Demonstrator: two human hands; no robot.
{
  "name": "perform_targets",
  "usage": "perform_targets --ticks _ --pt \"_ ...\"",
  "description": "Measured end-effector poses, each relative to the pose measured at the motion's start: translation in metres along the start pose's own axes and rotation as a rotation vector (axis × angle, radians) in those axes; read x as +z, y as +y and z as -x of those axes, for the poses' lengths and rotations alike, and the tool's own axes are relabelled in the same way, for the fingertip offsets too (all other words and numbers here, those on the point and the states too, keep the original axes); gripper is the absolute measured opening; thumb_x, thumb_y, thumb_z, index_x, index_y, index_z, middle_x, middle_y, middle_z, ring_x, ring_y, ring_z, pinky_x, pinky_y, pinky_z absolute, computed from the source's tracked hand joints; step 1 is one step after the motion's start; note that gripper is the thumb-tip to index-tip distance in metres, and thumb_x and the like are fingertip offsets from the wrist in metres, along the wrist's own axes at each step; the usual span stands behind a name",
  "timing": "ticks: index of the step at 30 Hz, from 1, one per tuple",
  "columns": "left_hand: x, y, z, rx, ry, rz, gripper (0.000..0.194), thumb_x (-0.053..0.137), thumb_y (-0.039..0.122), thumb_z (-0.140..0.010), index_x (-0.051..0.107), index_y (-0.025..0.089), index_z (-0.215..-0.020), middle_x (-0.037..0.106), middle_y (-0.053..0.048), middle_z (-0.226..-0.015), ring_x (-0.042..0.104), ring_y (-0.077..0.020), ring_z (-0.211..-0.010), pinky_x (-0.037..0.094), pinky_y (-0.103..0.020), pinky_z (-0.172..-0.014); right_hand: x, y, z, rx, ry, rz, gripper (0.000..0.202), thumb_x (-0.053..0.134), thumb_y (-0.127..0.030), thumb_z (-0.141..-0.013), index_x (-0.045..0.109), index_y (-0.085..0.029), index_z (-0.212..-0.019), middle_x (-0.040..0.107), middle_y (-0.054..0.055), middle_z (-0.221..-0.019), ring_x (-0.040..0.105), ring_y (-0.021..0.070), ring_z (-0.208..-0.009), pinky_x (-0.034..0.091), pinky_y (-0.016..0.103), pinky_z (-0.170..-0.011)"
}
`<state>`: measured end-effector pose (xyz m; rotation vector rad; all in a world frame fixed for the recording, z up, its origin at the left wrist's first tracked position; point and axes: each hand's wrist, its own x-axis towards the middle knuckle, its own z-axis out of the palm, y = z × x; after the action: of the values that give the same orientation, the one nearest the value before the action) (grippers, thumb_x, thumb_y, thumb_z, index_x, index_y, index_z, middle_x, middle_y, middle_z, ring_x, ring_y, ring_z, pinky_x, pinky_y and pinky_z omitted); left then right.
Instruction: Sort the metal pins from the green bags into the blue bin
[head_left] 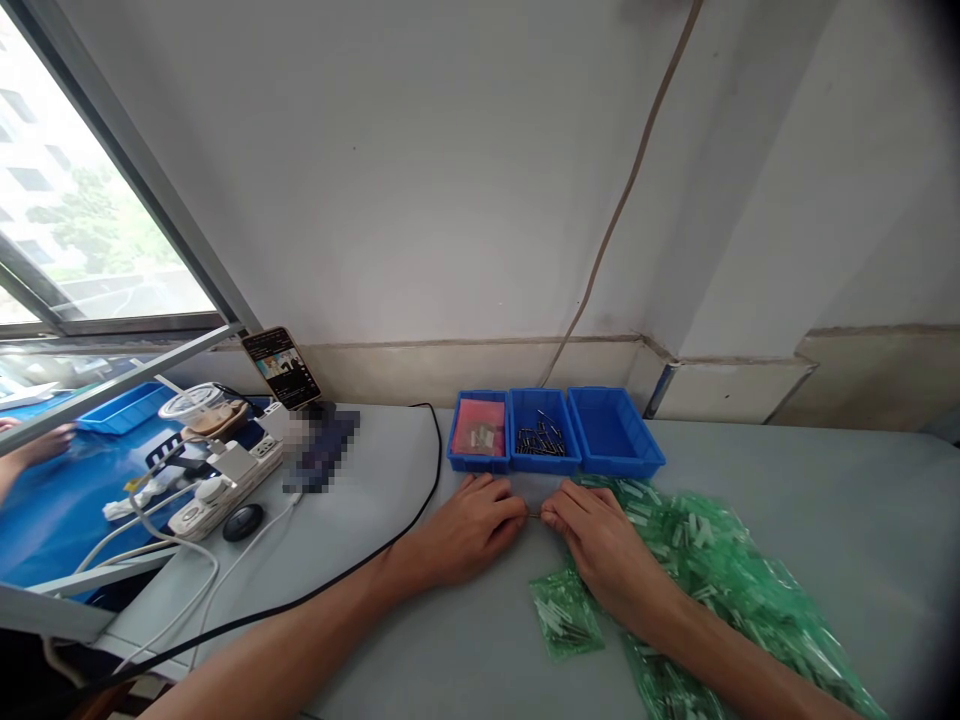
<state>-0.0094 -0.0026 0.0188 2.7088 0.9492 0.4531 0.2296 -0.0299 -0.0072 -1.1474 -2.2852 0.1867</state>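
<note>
Pinching a thin metal piece [534, 515] between the left hand [480, 525] and the right hand [600, 540], just right of centre in the lower frame! Holding the fingertips narrow and bunched at either end, working over the grey worktop [420, 650]. Facing three blue trays [615, 465], seeing a pink packet [478, 414] in the left one, dark metal pins [538, 441] in the middle. Extending the right forearm over a large green bag [757, 575], lower right, and spotting a small green bag [564, 620] just below the right hand. Running the left forearm alongside a black cable [367, 555], lower left.
</note>
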Motion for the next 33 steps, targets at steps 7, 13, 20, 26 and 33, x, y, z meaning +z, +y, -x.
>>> perform_targets --ticks 7,13,20,26,33 --pt "-0.001 0.001 -0.001 -0.01 0.002 0.01 0.023 0.043 0.028 -0.114 0.057 0.02 -0.098 0.059 -0.004 -0.099 0.054 -0.0197 -0.092 0.041 -0.033 -0.088 0.001 0.0 -0.001 0.012 0.014 0.019 0.027 0.04 -0.019 -0.114 0.063 -0.023 -0.099 0.066 0.004 -0.093 0.063 0.0238 -0.088 0.042 0.038 -0.083" --pt "0.0 0.002 -0.001 -0.015 0.009 0.02 0.02 0.044 0.025 -0.113 0.058 0.02 -0.099 0.06 -0.004 -0.1 0.056 -0.0199 -0.094 0.042 -0.033 -0.089 -0.01 -0.01 -0.004 0.085 0.007 -0.039 0.017 0.047 -0.019 -0.111 0.063 -0.024 -0.107 0.069 0.004 -0.101 0.064 0.0244 -0.091 0.043 0.038 -0.085" --pt "0.001 0.001 -0.001 -0.017 0.015 0.025 0.018 0.045 0.024 -0.113 0.057 0.021 -0.1 0.06 -0.003 -0.1 0.055 -0.0194 -0.094 0.042 -0.033 -0.09 -0.011 -0.011 -0.003 0.093 -0.021 -0.048 0.014 0.052 -0.017 -0.109 0.062 -0.024 -0.103 0.067 0.004 -0.1 0.062 0.0244 -0.09 0.043 0.038 -0.085" --pt "0.003 0.0 -0.001 -0.019 0.029 0.016 0.018 0.045 0.024 -0.113 0.056 0.021 -0.1 0.06 -0.003 -0.099 0.055 -0.0193 -0.094 0.042 -0.034 -0.089 -0.008 -0.008 -0.003 0.093 -0.026 -0.052 0.02 0.045 -0.021 -0.112 0.064 -0.024 -0.106 0.067 0.005 -0.102 0.061 0.0245 -0.093 0.043 0.04 -0.087" --pt "0.006 -0.002 -0.001 -0.043 0.042 0.035 0.018 0.043 0.026 -0.114 0.055 0.021 -0.102 0.061 -0.003 -0.101 0.055 -0.0201 -0.095 0.043 -0.035 -0.09 -0.011 -0.01 -0.003 0.148 -0.018 -0.11 0.022 0.042 -0.024 -0.113 0.063 -0.025 -0.106 0.067 0.005 -0.103 0.061 0.0249 -0.093 0.043 0.04 -0.086"
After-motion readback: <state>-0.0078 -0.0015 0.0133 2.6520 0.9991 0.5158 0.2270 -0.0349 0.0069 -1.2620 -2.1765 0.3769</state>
